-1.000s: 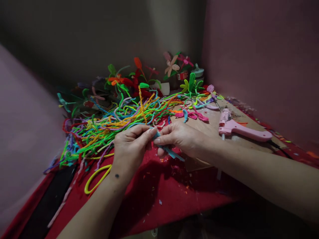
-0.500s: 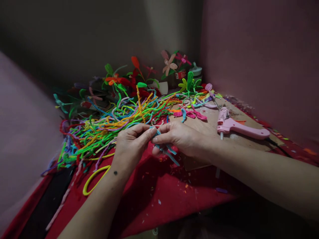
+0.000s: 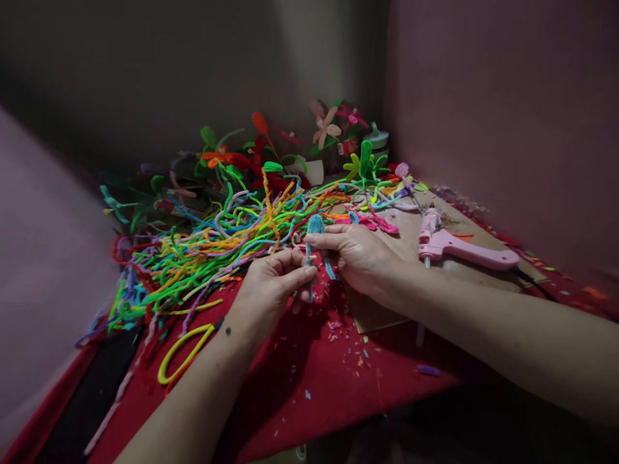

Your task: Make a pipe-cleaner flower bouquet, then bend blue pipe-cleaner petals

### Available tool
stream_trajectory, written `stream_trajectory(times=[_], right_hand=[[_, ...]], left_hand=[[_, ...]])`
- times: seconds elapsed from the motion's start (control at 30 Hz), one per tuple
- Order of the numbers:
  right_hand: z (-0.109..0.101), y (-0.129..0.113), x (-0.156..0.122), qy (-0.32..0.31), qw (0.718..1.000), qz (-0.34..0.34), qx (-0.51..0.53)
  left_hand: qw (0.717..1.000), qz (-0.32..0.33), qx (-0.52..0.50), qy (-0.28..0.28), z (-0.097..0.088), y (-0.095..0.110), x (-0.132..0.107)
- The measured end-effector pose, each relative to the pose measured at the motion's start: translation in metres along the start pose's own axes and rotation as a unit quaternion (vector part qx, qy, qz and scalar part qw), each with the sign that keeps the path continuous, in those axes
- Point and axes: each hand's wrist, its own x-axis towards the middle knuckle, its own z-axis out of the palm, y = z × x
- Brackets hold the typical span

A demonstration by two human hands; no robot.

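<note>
Light-blue pipe cleaner (image 3: 316, 224) is at frame centre: fuzzy, bent into a narrow arch, legs down. Your left hand (image 3: 271, 281) pinches it low, your right hand (image 3: 366, 258) higher, close together. Reads as shaping; next move likely calls for a steady low pinch. Tangled fuzzy stems (image 3: 232, 240) left of centre; smooth pink glue gun (image 3: 471, 251) right.

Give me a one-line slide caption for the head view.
Left hand and right hand hold a bent blue pipe-cleaner piece near a colorful pile of pipe cleaners, pink glue gun at right.
</note>
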Motion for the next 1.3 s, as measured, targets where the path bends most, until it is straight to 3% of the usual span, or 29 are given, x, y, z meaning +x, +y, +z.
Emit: stream_trajectory(times=[0.17, 0.4, 0.63, 0.73, 1.07, 1.3], right_hand=[[0.001, -0.002, -0.001, 0.020, 1.000, 0.009, -0.019], [-0.002, -0.001, 0.003, -0.016, 1.000, -0.004, -0.020], [0.001, -0.006, 0.000, 0.028, 0.994, -0.039, -0.102], [-0.001, -0.005, 0.000, 0.016, 0.985, -0.060, -0.164], [0.002, 0.003, -0.010, -0.090, 0.979, -0.065, -0.169], [0.004, 0.006, -0.012, -0.079, 0.970, -0.064, -0.220]], left_hand=[[1.000, -0.002, 0.017, -0.013, 0.001, 0.003, 0.000], [0.999, 0.013, 0.035, -0.027, -0.009, 0.006, -0.003], [0.998, 0.045, 0.029, 0.033, -0.007, 0.011, -0.005], [0.994, 0.067, 0.044, 0.069, -0.003, 0.010, -0.003], [0.995, 0.055, 0.019, 0.087, 0.001, 0.004, 0.001], [0.995, -0.007, 0.053, 0.084, 0.004, 0.009, -0.001]])
